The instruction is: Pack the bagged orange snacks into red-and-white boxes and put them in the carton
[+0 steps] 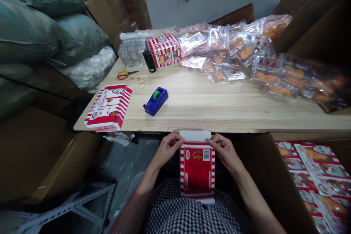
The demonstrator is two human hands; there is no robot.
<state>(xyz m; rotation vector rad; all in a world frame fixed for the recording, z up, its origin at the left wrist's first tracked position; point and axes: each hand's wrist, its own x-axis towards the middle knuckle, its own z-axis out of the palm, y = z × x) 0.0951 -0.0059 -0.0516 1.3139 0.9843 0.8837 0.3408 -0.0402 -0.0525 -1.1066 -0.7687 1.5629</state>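
A red and white striped cardboard box [197, 172] with a barcode rests against my lap, its white end flap up at the table's front edge. My left hand [170, 146] pinches the flap's left corner between thumb and fingers. At the right corner, my right hand [222, 149] grips the same box in a like way. Whether the box is flat or opened out I cannot tell. Ahead on the table stands a blue tape dispenser [155, 101] with a green roll. To its left lies a stack of flat printed boxes [109, 108].
Clear bags with orange pieces [219, 75] cover the table's back right. A made-up striped box [165, 51], a black bottle [149, 61], clear plastic cases [132, 52] and red-yellow scissors [126, 75] stand or lie at back left. A carton with printed boxes [315, 164] is at right.
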